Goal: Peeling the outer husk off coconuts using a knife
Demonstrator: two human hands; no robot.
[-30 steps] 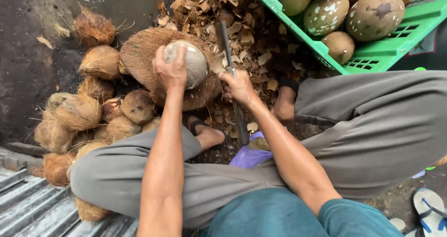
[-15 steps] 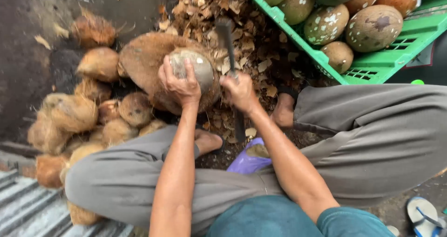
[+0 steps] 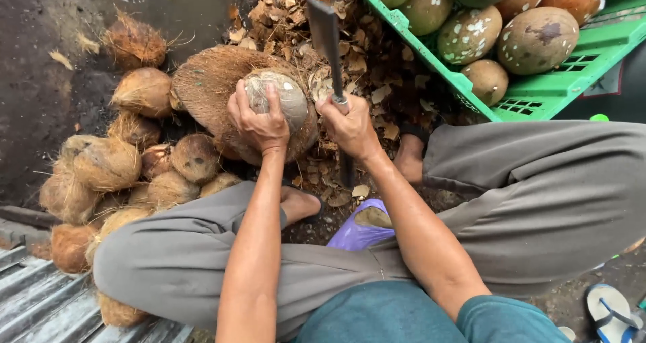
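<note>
My left hand (image 3: 258, 121) grips a pale, partly peeled coconut (image 3: 282, 94) from above and holds it on a round fibrous chopping block (image 3: 208, 87). My right hand (image 3: 350, 124) is closed on the handle of a long dark cleaver (image 3: 324, 28), whose blade points up and away, just right of the coconut. Both hands are close together over the block.
A heap of brown husked coconuts (image 3: 121, 164) lies at the left. A green plastic crate (image 3: 538, 94) with several peeled coconuts stands at the upper right. Shell chips (image 3: 377, 74) cover the ground between my bent legs, beside a purple object (image 3: 360, 232). Corrugated metal (image 3: 33, 302) lies at the lower left.
The left hand has turned the coconut and settled it on the block. The right hand has lifted the cleaver so the blade stands higher beside the coconut.
</note>
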